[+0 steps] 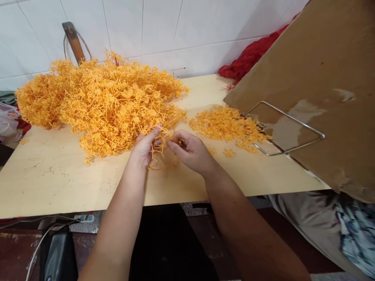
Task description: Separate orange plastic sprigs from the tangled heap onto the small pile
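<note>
My left hand (145,147) is closed on a thin, branching orange plastic piece (158,150), whose stems stick out past the thumb and hang below the fingers. Close beside it on the right, my right hand (189,150) has its thumb and fingers pinched near the piece's stems; small orange bits show between its curled fingers. Behind my left hand rises a big tangled heap of orange plastic flower stems (114,105). A lower, flatter pile of small orange pieces (225,123) lies beyond my right hand, with a few loose ones (228,153) in front of it.
A large brown board (316,78) with a bent metal wire frame (295,118) leans over the table's right side. Red material (254,54) lies behind it. A wooden-handled object (74,43) stands against the tiled wall. The pale table (58,175) ends just before my forearms.
</note>
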### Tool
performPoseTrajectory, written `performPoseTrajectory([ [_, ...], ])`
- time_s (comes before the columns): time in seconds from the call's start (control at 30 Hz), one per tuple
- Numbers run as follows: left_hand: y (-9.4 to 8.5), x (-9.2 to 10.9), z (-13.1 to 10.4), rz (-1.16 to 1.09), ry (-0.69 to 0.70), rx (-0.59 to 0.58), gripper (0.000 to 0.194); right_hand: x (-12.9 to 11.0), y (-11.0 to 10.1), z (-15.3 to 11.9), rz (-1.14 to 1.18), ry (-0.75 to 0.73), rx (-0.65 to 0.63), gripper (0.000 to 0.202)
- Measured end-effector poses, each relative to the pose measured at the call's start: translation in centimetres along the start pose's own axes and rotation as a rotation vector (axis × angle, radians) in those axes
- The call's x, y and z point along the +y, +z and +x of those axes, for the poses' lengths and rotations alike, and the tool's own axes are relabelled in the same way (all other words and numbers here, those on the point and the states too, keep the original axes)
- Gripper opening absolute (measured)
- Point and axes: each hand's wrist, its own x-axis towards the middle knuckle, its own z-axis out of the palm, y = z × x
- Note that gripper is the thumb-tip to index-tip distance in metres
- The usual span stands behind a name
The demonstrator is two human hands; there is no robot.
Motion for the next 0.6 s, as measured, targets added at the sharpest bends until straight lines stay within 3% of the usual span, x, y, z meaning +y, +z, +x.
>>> performPoseTrajectory([
  [0.13, -0.3, -0.5, 0.4, 0.072, 0.072, -0.079, 0.016, -0.2, 0.7, -0.2, 0.020, 0.014, 0.014, 0.019],
  [0.3, -0.6, 0.3, 0.8, -0.068, -0.114, -0.147, 0.030, -0.2, 2.1, -0.5, 0.043, 0.034, 0.079, 0.011],
  [0.47, -0.7, 0.8, 0.7, -0.150, -0.083, -0.043, 0.037, -0.7, 3.0, -1.4, -0.084, 0.028, -0.003, 0.007],
  [0.6, -1.0, 1.1, 0.6, -0.313, -0.048, -0.072, 0.036, -1.5, 3.5, -2.6, -0.238, -0.093, -0.045, 0.012],
])
